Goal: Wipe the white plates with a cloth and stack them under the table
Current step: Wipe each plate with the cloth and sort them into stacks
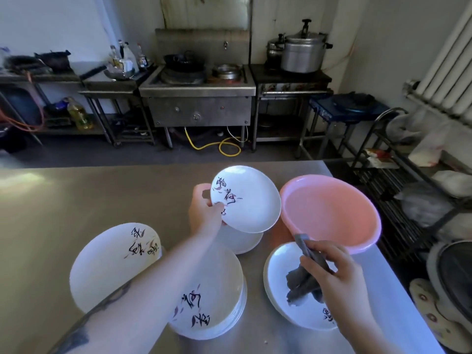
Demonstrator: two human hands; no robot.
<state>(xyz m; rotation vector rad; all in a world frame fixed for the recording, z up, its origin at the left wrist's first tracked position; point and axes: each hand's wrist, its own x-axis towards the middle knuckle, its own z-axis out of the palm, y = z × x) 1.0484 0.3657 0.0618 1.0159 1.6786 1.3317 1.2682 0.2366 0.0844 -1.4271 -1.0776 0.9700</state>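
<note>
My left hand grips the rim of a white plate with black brush writing and holds it tilted above a small stack of plates. My right hand holds a crumpled grey cloth over another stack of white plates at the near right. A tall stack of plates sits under my left forearm. A further white plate lies at the near left.
All of this stands on a steel table. A pink plastic basin sits at its right, close to the held plate. Beyond the table are a stove, pots and shelves; a wire rack stands to the right.
</note>
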